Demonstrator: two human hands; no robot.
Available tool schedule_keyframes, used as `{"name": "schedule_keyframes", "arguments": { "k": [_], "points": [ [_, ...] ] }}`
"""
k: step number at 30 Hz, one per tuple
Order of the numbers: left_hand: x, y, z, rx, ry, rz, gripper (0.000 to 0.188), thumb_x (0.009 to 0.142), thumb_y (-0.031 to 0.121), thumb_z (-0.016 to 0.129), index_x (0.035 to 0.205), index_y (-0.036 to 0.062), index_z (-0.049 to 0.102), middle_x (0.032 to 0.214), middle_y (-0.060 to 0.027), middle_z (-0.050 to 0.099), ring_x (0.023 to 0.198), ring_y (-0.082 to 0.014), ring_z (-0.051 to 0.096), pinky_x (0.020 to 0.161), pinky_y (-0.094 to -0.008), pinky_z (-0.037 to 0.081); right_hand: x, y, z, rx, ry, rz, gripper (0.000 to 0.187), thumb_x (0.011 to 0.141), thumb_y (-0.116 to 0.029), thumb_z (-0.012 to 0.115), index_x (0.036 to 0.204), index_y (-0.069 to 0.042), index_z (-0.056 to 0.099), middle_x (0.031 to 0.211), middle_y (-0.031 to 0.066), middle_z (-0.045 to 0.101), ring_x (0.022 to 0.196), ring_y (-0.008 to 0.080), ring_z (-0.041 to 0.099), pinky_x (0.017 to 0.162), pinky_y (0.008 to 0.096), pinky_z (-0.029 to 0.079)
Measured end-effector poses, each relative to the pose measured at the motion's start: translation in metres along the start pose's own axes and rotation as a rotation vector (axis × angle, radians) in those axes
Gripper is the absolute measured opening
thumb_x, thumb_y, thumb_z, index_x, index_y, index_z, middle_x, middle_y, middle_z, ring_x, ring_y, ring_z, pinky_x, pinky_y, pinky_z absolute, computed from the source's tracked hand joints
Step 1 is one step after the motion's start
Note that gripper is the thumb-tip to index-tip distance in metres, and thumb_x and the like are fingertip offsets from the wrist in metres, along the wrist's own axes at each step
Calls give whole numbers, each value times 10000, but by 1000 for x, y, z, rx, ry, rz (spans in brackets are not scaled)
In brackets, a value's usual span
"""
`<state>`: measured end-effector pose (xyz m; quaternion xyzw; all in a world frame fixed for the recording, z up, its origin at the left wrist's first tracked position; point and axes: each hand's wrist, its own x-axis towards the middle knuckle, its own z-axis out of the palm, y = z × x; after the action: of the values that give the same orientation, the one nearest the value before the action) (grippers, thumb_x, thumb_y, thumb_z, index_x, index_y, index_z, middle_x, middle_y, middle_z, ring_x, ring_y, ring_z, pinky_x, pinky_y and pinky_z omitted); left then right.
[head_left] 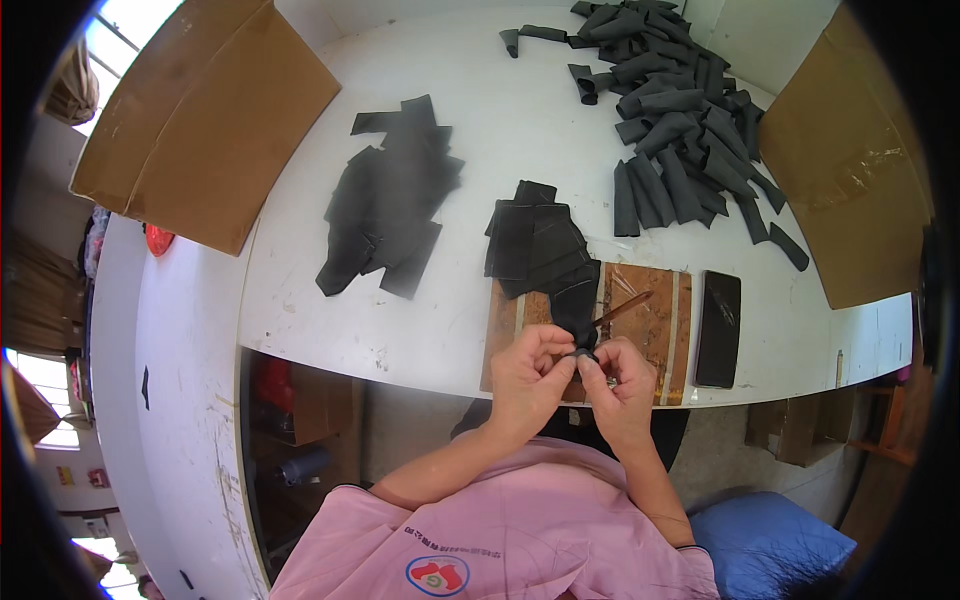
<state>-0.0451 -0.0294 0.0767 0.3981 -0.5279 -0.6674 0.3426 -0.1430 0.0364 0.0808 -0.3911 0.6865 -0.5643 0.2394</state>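
Observation:
My left hand [533,378] and my right hand [622,386] meet at the near edge of a worn wooden board [650,335]. Both are closed, thumbs and fingers pinching the end of a dark fabric piece [577,308] between them. Just beyond the fingertips a thin brown stick [625,308] slants up to the right over the board; whether a hand holds it I cannot tell. Something small and shiny shows at my right fingers, too small to name. Flat black fabric pieces [538,245] lie overlapped beyond my hands, their near end reaching onto the board.
A black phone-like slab [718,330] lies right of the board. Farther left sits a pile of flat dark pieces [390,200]; a heap of dark fabric tubes [680,120] fills the back right. Cardboard sheets [205,110] [850,160] stand on both sides of the white table [330,330].

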Motion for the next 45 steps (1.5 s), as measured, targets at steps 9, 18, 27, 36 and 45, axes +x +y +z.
{"name": "schedule_keyframes", "arguments": {
  "k": [9,18,27,36,45],
  "points": [
    [10,2,-16,-345,-227,-235,233,740,-66,593,924,9,471,768,-46,594,623,-24,524,470,-144,370,-2,2,4,-287,110,-121,117,646,49,570,726,-7,506,624,88,500,495,191,526,450,281,420],
    [20,6,-25,-549,-463,-442,247,742,-53,544,949,33,441,738,-14,509,452,-2,325,371,-163,222,2,0,5,-149,125,-206,145,651,67,584,784,13,565,677,62,526,486,134,490,445,239,393],
    [10,-4,-4,-51,-16,58,272,687,-126,489,915,22,502,821,3,529,658,-12,473,553,-159,382,2,10,-5,1039,-296,666,80,802,-109,592,761,-54,551,626,-3,498,544,76,449,516,203,367],
    [7,15,-23,-241,-245,-186,361,666,-123,597,979,12,480,762,-24,573,528,-4,446,444,-141,321,-1,19,-4,735,-253,464,167,819,-202,592,795,-54,518,674,-1,506,565,77,466,526,193,392],
    [2,28,-35,-697,-725,-296,500,693,-4,607,1146,-44,397,724,-27,471,497,-36,392,427,-144,277,-7,-11,-1,688,-275,219,80,787,-43,565,723,-13,528,872,22,514,684,82,492,645,205,398]
  ]
}}
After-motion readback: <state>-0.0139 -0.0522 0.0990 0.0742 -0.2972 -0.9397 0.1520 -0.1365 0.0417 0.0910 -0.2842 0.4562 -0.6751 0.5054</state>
